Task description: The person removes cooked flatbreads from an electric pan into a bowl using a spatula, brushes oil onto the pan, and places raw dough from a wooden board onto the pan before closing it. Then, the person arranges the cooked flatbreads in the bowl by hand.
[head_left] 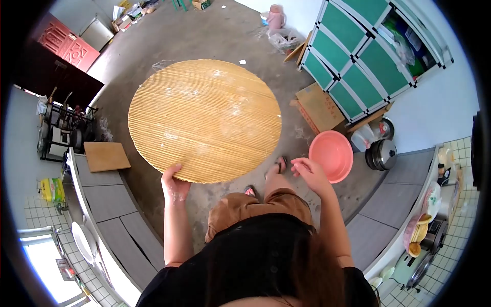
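Note:
My left hand (174, 185) grips the near-left rim of a large round tray (204, 120) made of straw-coloured stalks laid side by side. White powdery patches mark its ribbed top, and white residue shows on my left wrist. The thumb lies on top of the rim; the other fingers are hidden beneath. The tray is held out in front of me above the floor. My right hand (310, 175) is in the air to the right of the tray, fingers loosely bent and apart, with nothing visible in them. In view it partly overlaps the left rim of a pink basin (331, 156).
A cardboard box (320, 107) and green cabinet (353, 56) stand front right, with dark pots (382, 154) near the basin. Grey counters (110, 204) flank me on both sides. A wooden board (107, 156) lies at the left counter's end, near a black rack (64, 130).

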